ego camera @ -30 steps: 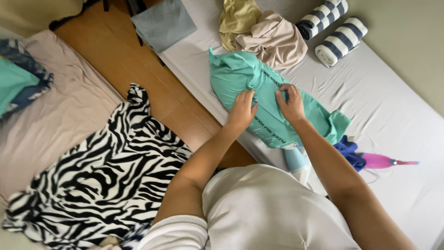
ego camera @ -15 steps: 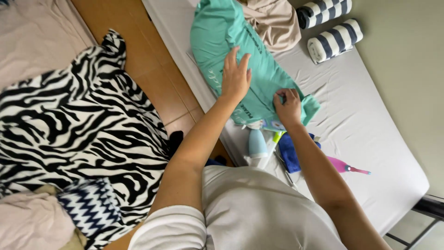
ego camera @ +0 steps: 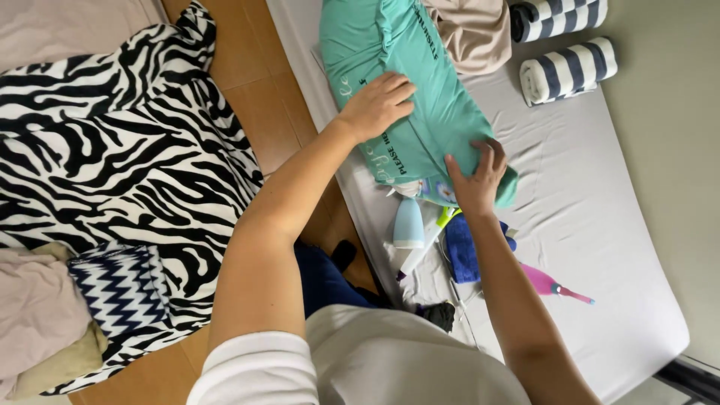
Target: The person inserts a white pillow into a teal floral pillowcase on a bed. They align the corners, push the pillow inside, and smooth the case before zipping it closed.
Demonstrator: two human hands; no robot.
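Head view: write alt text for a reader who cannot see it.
Both hands, left hand and right hand, press flat on a teal garment on a grey-sheeted mattress. Two rolled striped towels lie beyond it; a zebra-print blanket covers the wooden floor.

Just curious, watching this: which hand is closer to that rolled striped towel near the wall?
The right hand. It rests on the lower end of the teal shirt, below and left of the striped towel. The left hand lies flat on the shirt's far side, farther from the towel.

You saw the teal printed garment (ego camera: pixel 442 112) lying partly folded and lengthwise on the grey sheet, its near end bunched and creased
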